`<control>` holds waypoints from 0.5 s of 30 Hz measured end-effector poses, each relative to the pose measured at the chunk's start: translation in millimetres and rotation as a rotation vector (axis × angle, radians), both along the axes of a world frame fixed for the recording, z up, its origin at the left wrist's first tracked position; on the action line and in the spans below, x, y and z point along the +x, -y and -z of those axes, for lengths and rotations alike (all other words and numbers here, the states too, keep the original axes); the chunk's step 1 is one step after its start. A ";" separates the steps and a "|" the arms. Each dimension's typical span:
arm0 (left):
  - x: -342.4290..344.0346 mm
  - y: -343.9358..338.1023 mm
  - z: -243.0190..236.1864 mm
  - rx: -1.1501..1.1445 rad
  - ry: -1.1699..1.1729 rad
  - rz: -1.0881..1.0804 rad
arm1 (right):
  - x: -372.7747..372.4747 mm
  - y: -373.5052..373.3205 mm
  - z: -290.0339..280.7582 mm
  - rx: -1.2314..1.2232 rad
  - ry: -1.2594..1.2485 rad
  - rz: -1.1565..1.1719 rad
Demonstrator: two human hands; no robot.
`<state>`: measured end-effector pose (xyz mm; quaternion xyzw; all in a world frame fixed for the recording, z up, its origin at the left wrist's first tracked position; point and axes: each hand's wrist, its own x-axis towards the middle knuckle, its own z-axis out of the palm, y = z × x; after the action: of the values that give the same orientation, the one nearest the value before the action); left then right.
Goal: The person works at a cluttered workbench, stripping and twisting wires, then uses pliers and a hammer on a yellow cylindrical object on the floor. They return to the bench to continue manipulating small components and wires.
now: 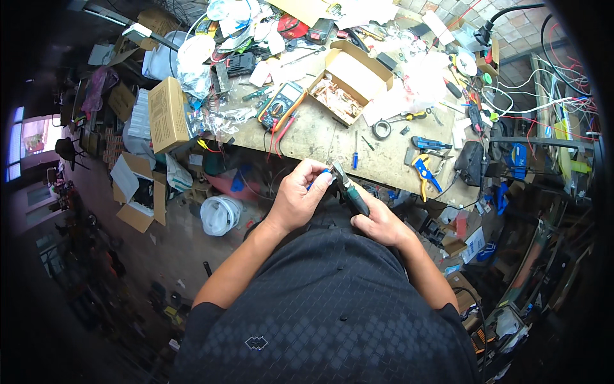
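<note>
My left hand [298, 198] is closed, pinching a small blue piece [327, 172] between thumb and fingertips just off the bench's front edge. A copper-coloured bit shows at its end; its exact kind is too small to make out. In my right hand [380, 223] is a pair of pliers [357, 200] with dark green handles, the fingers wrapped round them. The metal jaws of the pliers point up and left, right beside the blue piece. Whether the jaws bite on it I cannot tell.
On the workbench [320, 146] lie an orange multimeter [281, 105], an open cardboard box [348, 102] of copper-coloured parts, a blue screwdriver [355, 159], a black tape roll [381, 130], a blue utility knife [431, 143] and a yellow-blue wire stripper [425, 174]. A white bucket [220, 216] stands below on the left.
</note>
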<state>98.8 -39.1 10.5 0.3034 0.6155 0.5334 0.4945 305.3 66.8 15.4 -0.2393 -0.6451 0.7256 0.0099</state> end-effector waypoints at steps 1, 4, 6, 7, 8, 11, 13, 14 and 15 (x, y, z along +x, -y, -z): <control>-0.5 0.4 0.1 -0.003 -0.015 0.009 | 0.4 0.2 0.6 0.019 -0.002 -0.001; -2.2 -0.1 -3.8 -0.027 -0.045 0.039 | 1.9 1.1 6.1 0.008 -0.006 -0.012; -4.1 -1.1 -12.4 -0.066 -0.047 0.061 | 1.9 2.4 7.3 0.008 -0.011 0.004; -4.1 -1.1 -12.0 -0.063 -0.064 0.065 | 1.6 3.2 7.6 0.008 -0.013 0.011; -4.2 -1.0 -11.3 -0.061 -0.081 0.068 | 1.4 3.9 6.9 0.026 -0.010 0.018; -3.7 -2.5 -13.4 -0.057 -0.147 0.084 | 1.1 6.8 5.4 0.070 -0.006 0.042; -2.8 -3.9 -14.3 -0.055 -0.196 0.092 | 2.0 9.7 6.6 0.084 -0.010 0.069; -2.6 -4.4 -14.0 -0.053 -0.223 0.092 | 2.0 10.3 7.1 0.066 0.004 0.070; -2.1 -5.0 -13.8 -0.051 -0.248 0.092 | 2.3 10.6 7.3 0.047 0.020 0.070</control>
<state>96.7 -34.1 24.3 0.3822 0.6705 0.4530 0.4461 307.7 56.2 8.1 -0.2687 -0.6533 0.7070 0.0346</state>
